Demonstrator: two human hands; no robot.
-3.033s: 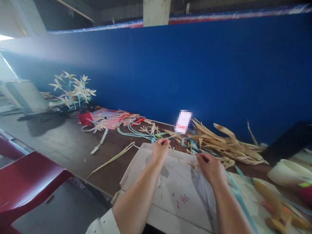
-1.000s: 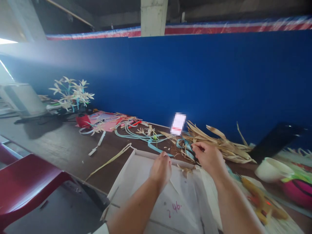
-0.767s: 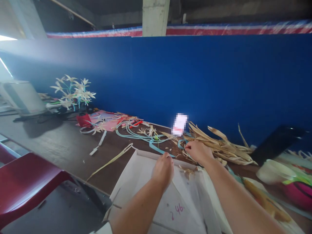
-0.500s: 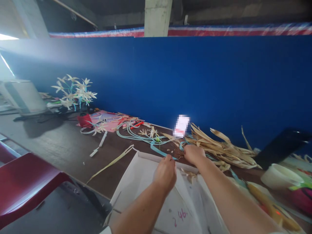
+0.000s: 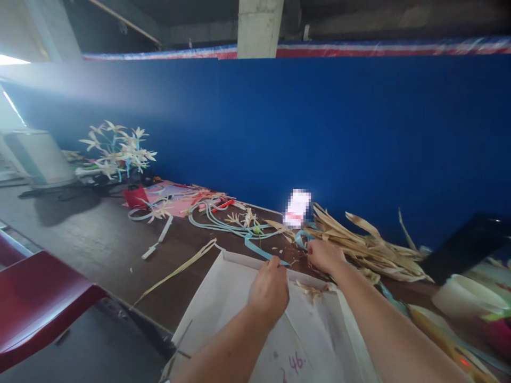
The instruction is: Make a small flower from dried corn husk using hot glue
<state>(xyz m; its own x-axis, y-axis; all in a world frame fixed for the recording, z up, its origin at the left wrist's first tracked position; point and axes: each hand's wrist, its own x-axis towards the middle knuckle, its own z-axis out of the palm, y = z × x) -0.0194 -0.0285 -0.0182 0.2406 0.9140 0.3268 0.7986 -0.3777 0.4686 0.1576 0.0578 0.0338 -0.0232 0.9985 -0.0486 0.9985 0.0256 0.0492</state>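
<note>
My left hand [image 5: 271, 287] is closed above the far edge of a white box lid [image 5: 239, 298], its fingertips beside a light blue strip [image 5: 257, 247]. Whatever it grips is hidden behind the fingers. To the right, my right hand [image 5: 325, 256] is also closed, close to a curled blue band [image 5: 302, 239] and a bundle of dried corn husks [image 5: 367, 242]. I cannot make out what its fingers hold. Small husk scraps [image 5: 309, 290] lie in the lid near its far edge.
A phone-like bright screen [image 5: 297, 208] leans by the blue partition [image 5: 255, 133]. Looped blue cords [image 5: 207, 226], a husk flower arrangement [image 5: 123, 151] and a white strip [image 5: 159, 236] are to the left. A cream bowl [image 5: 465, 298] stands right; a red chair [image 5: 43, 303] is at left.
My right hand has shifted slightly right and down, away from the left hand, showing more of the curled blue band. My left hand stays nearly in place. The view has moved a little.
</note>
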